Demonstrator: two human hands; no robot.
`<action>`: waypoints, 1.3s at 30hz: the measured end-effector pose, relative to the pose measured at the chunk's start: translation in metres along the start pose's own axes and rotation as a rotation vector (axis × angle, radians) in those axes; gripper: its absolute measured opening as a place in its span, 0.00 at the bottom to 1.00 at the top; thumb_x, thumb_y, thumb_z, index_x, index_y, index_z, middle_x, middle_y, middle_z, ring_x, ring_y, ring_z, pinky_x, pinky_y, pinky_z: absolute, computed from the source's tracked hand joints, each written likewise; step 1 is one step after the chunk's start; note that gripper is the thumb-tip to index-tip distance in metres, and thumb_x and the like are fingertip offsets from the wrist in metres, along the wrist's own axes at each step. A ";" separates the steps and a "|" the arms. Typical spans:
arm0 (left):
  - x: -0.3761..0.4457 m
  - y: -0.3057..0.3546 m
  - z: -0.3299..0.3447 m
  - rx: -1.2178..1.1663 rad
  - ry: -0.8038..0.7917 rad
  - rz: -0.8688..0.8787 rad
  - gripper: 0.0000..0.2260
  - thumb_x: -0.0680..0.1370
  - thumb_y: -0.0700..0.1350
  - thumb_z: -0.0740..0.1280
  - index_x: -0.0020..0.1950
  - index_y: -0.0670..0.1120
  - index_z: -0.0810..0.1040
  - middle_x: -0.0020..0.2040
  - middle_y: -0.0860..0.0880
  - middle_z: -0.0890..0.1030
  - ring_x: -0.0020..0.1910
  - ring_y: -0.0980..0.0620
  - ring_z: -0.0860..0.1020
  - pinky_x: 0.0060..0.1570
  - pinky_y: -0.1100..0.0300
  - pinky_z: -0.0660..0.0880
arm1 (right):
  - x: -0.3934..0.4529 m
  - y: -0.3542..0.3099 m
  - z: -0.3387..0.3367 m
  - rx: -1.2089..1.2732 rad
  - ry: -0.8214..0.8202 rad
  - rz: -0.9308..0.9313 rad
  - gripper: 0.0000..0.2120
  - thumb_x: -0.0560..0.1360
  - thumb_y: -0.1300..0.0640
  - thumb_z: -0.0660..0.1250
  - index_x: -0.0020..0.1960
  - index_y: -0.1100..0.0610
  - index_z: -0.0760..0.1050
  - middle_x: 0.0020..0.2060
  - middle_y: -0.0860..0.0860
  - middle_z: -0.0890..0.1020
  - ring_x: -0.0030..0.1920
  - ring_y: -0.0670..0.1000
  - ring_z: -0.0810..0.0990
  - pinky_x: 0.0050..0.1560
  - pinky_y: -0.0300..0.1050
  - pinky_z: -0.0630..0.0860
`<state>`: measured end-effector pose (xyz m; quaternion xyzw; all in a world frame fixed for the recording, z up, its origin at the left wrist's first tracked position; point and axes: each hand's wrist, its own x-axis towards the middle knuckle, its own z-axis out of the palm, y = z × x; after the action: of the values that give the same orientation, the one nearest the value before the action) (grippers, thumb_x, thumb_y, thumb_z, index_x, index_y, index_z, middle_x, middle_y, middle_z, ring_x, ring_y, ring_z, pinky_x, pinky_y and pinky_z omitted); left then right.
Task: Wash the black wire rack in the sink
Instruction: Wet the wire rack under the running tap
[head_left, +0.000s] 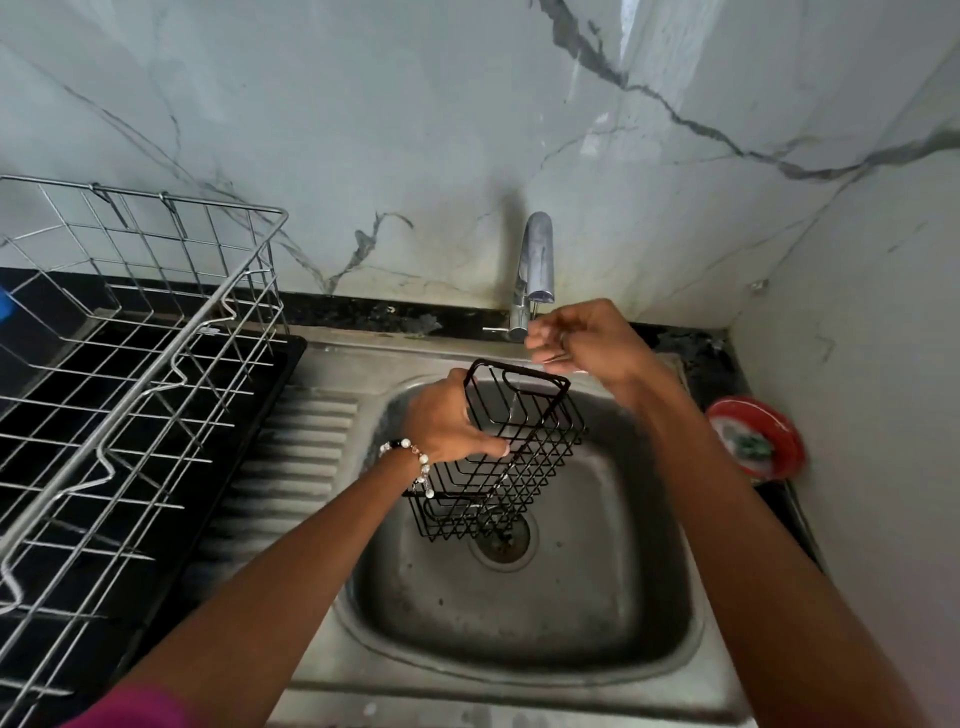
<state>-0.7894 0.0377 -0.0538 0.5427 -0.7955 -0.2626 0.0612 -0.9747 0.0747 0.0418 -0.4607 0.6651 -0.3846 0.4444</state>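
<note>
Marble-patterned wall panels (363, 104), grey-veined, behind and to the right of the counter; no brand, label or readable writing anywhere in view. Stainless steel sink (519, 670) below centre, ribbed drainboard (301, 447) on its left, round drain (503, 543) in the basin floor. Silver wire dish rack (130, 353) far left, sitting on a black tray (249, 415), well apart from the basin; small blue object at the left edge, too cut off to identify. Chrome faucet (535, 270) at the back rim, thin stream of water falling from the spout. Red-rimmed round dish (756, 436) on the dark counter right of the basin, something green inside, blurred. Black wire rack (524, 441) held tilted above the basin, just under the spout, upper end toward the faucet, lower end over the drain; rectangular basket form, thin crossed wires, rounded frame, water stream passing through its upper part. Left hand (447, 421) gripping the rack's left side, thumb laid across the wires, beaded bracelet (415, 457) at the wrist, pink sleeve (140, 706) at the bottom edge. Right hand (582, 338) beside the spout above the rack's upper end, fingers curled; ring on one finger; cannot tell whether anything is pinched.
</note>
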 end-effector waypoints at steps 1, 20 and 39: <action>0.000 0.000 0.000 0.018 0.000 0.011 0.44 0.50 0.72 0.73 0.60 0.53 0.70 0.44 0.56 0.78 0.44 0.53 0.79 0.46 0.53 0.80 | 0.001 -0.007 0.002 0.078 -0.073 0.030 0.08 0.78 0.67 0.62 0.51 0.62 0.79 0.51 0.63 0.82 0.49 0.54 0.84 0.50 0.46 0.81; -0.002 0.012 0.001 0.084 -0.024 0.126 0.39 0.61 0.62 0.79 0.66 0.46 0.70 0.47 0.55 0.74 0.44 0.56 0.73 0.41 0.64 0.66 | 0.019 -0.018 0.015 0.070 -0.029 0.236 0.11 0.78 0.71 0.56 0.53 0.71 0.76 0.51 0.66 0.80 0.51 0.60 0.82 0.54 0.52 0.80; -0.006 -0.004 0.001 -0.122 0.053 0.004 0.42 0.54 0.64 0.77 0.64 0.50 0.72 0.51 0.54 0.80 0.50 0.53 0.79 0.49 0.54 0.79 | 0.011 -0.018 0.012 0.263 -0.140 0.258 0.13 0.78 0.71 0.55 0.55 0.72 0.76 0.49 0.66 0.82 0.51 0.60 0.83 0.55 0.52 0.79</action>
<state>-0.7839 0.0428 -0.0557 0.5429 -0.7773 -0.2961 0.1156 -0.9609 0.0576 0.0517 -0.3351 0.6304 -0.3749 0.5914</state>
